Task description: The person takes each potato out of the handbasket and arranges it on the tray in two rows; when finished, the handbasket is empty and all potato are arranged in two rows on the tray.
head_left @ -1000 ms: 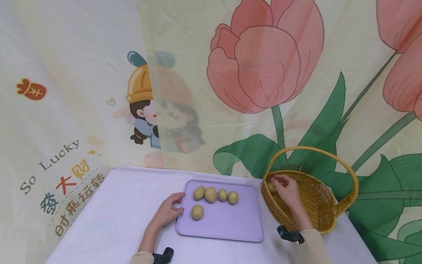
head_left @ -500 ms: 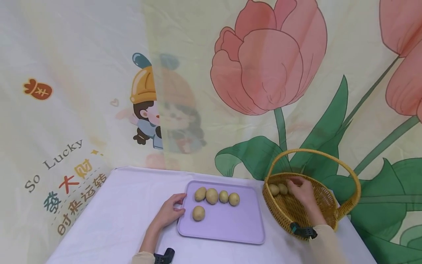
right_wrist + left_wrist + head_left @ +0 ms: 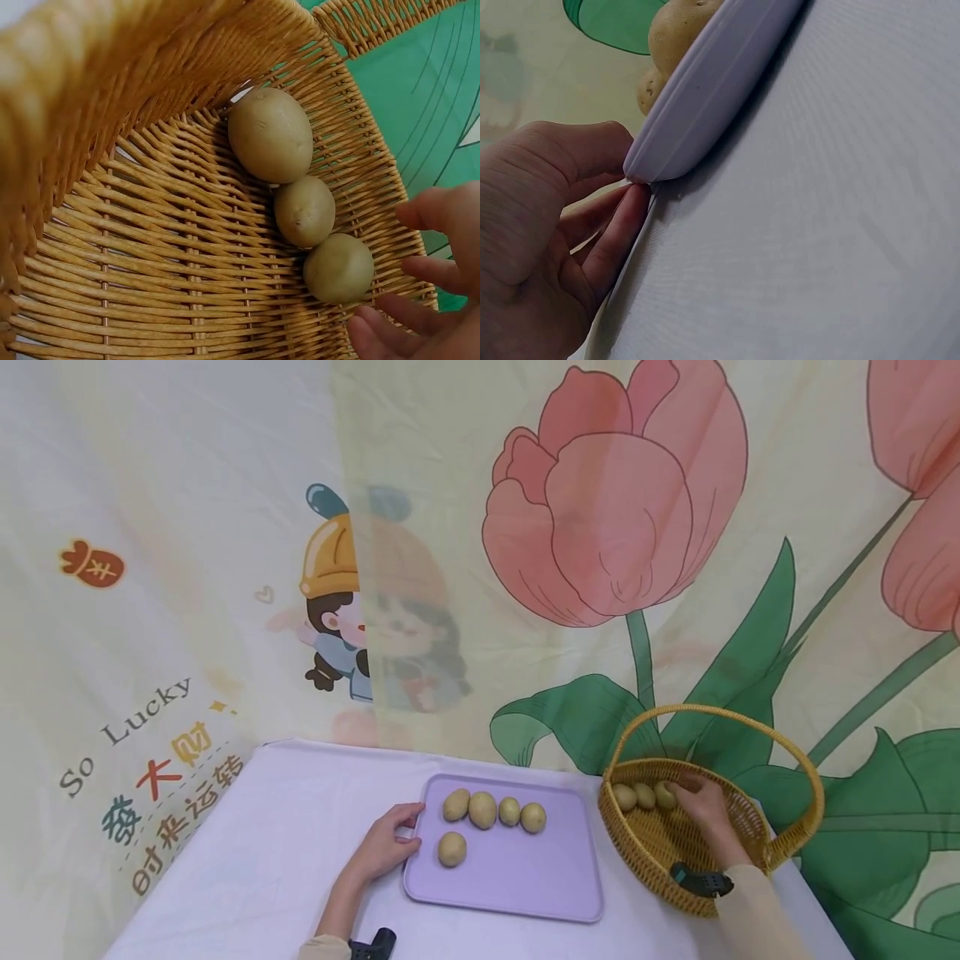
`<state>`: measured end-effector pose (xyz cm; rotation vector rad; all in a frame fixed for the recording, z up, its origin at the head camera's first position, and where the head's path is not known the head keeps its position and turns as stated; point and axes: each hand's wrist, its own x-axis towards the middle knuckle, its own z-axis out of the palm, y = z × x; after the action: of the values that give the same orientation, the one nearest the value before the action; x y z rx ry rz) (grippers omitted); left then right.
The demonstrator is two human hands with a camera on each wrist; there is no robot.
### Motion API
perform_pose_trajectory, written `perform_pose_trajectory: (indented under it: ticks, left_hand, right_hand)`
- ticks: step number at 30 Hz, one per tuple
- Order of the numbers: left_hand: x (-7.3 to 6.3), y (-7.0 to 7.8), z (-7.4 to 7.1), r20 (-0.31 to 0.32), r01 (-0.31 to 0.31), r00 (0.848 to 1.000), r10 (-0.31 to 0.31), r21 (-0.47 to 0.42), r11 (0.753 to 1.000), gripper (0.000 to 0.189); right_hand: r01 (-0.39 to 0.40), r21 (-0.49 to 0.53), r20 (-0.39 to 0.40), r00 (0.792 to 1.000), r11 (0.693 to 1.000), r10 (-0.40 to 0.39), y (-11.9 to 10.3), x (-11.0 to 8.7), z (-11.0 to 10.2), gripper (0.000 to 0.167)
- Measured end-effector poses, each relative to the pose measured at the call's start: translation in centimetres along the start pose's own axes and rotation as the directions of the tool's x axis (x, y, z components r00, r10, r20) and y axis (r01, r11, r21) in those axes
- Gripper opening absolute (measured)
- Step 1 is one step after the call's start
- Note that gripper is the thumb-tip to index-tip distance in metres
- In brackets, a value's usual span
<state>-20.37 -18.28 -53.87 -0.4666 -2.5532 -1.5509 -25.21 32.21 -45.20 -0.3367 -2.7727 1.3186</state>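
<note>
wicker basket (image 3: 636,853) just right of the tray (image 3: 534,883), handle (image 3: 708,708) up. in basket: three potatoes (image 3: 304,213) in a row, on its tray-side part, largest one nearest the tray. right hand (image 3: 705,807) reaches into basket, right of tray; grip spread loosely, fingers apart, has hold of nothing. fingertips just beside the end potato (image 3: 338,268), the one farthest from the tray; can't quite tell from this angle if one fingertip touches it.

left hand (image 3: 384,843) at tray's left edge; grip narrow, thumb and fingertips pinching the edge lightly.

on tray: four potatoes (image 3: 483,810) side by side along its far part, plus a lone potato (image 3: 452,849) near its left edge, nearer the person than the row. tray is lilac, flat on the bench (image 3: 232,877), white cloth over it all round the tray.

dark wrist camera (image 3: 701,882) on right wrist, right of tray; beige sleeve (image 3: 767,914) behind it. beyond the tray, hanging backdrop (image 3: 420,410) with pink tulip (image 3: 615,518) and cartoon figure (image 3: 333,602).
</note>
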Motion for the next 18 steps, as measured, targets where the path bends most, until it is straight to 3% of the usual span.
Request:
perform_pose_trajectory:
  ticks: [10,18]
  left_hand:
    - [-0.6,-0.4,0.1,0.015,0.003,1.0,-0.003,-0.02,1.0,0.054]
    - [-0.2,0.0,-0.1,0.007,-0.002,1.0,0.003,-0.023,1.0,0.054]
  right_hand:
    - [-0.013,0.005,0.105,0.994,1.0,0.013,-0.1,0.5,-0.4,0.06]
    - [-0.029,0.086,0.145,0.989,0.996,0.017,0.6,1.5,0.0,0.058]
